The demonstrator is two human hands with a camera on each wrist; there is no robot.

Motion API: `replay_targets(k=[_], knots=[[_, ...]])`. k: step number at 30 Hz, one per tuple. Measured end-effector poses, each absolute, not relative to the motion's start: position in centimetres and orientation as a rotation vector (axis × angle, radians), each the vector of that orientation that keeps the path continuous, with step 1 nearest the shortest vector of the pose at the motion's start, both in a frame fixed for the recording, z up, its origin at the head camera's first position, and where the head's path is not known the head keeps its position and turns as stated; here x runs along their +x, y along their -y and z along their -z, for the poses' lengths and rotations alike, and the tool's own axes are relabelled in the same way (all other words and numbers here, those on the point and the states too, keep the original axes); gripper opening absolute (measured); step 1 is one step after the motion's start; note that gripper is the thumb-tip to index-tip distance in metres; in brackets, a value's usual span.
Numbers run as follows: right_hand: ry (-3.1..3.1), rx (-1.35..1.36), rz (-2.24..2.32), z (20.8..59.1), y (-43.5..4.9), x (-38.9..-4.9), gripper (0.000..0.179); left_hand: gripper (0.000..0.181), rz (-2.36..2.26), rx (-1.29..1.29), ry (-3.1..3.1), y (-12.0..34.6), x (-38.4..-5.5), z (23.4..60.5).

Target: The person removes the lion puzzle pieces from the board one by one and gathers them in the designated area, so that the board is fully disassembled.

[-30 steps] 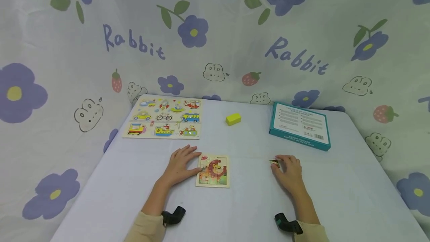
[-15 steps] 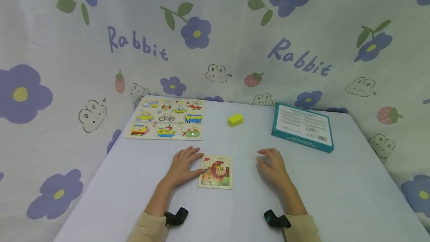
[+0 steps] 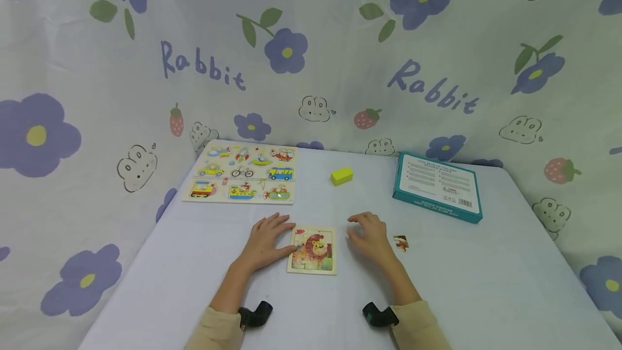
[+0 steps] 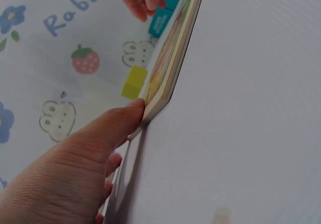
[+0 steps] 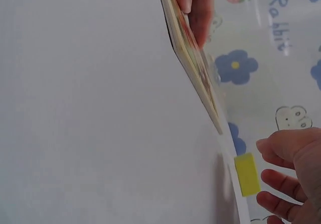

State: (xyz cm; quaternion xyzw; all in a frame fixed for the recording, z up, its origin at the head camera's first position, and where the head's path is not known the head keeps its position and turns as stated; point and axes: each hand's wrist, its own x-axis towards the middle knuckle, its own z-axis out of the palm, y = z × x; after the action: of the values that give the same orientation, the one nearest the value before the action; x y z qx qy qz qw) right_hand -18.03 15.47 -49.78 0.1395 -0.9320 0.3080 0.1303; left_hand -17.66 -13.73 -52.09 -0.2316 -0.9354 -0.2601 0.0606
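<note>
Wooden puzzle (image 3: 318,250), showing a lion, is lying on the white table (image 3: 311,309) between both hands. Left hand (image 3: 264,242) is touching the puzzle's left edge, its thumb and fingers spreading apart. Right hand (image 3: 371,236) is pointing toward the puzzle, thumb and fingertips standing apart. Loose piece (image 3: 400,242) is lying right of that hand. Block (image 3: 342,176), vehicle board (image 3: 261,173) and teal box (image 3: 437,185) are sitting farther back.
</note>
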Motion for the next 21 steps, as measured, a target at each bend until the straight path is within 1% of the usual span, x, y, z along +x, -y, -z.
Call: replay_targets(k=[13, 21], knots=[[2.735, 0.554, -0.844, 49.7, -11.9, -17.5, 0.015, 0.058, 0.767, -0.704, 2.838, 13.6, -17.4, 51.7], [2.777, 0.635, -0.843, 50.4, -10.5, -17.1, 0.021, 0.058, 0.781, -0.718, 2.806, 13.7, -17.3, 51.9]])
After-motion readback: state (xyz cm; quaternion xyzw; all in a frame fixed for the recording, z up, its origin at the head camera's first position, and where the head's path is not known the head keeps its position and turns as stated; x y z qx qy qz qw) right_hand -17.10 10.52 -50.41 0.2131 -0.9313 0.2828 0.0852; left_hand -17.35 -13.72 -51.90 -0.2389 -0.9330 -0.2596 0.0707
